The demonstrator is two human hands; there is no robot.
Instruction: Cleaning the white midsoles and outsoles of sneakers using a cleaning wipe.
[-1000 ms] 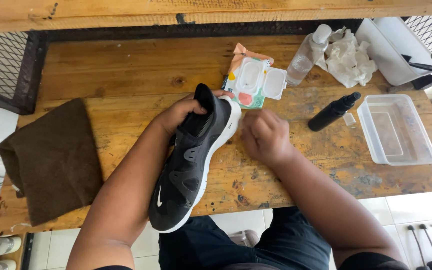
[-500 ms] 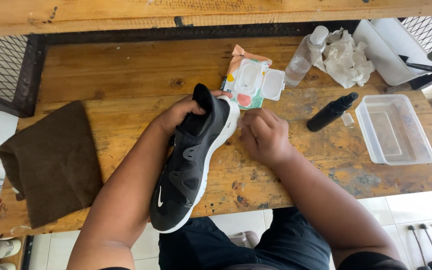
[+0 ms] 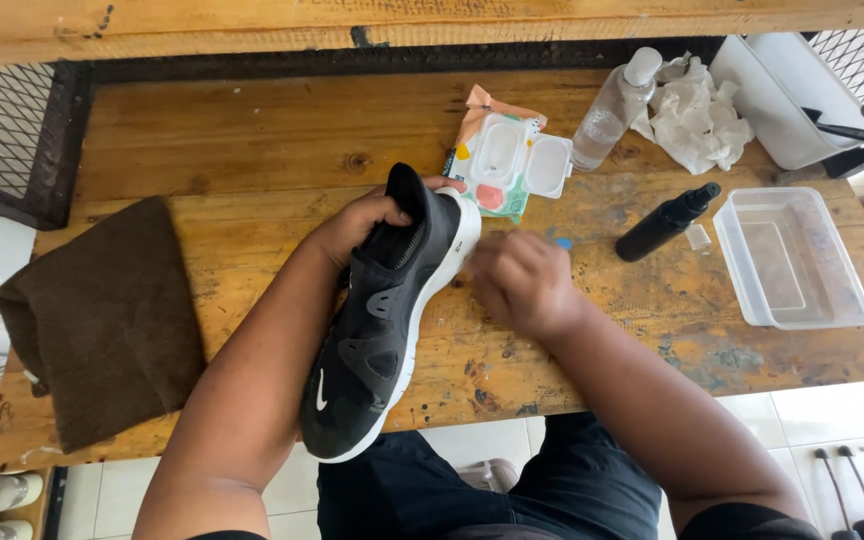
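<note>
Closest to us, our left hand (image 3: 357,228) grips a black running shoe with a white sole (image 3: 382,330), the fingers wrapped round its heel collar so the shoe lies along our forearm, toe toward our lap and sole edge turned to the right. Held that way, the white sidewall faces our right hand (image 3: 517,285), which sits just beside it with its fingers curled in; we cannot tell whether they pinch anything, though a small blue speck shows just past the knuckles. The shoe hangs partly over the near edge of the worn wooden surface (image 3: 252,150), above our dark trousers.

To our left a dark brown cloth (image 3: 102,320) drapes over the surface's near corner, within easy reach but apart from the shoe.

Just beyond the shoe's heel lies a soft wipe pack (image 3: 502,160), flat and rectangular, peach and green with coloured patches, its white plastic flap thrown open toward the right so the dispensing hole is exposed. Right of our hand a black spray bottle (image 3: 667,222) lies on its side, a tiny clear cap near it, and then an empty clear plastic tub (image 3: 792,260).

Farther back stand a clear bottle with a white cap (image 3: 614,100), a heap of crumpled white tissue (image 3: 697,115) touching it, and a white tray (image 3: 782,90) at the far right corner.
</note>
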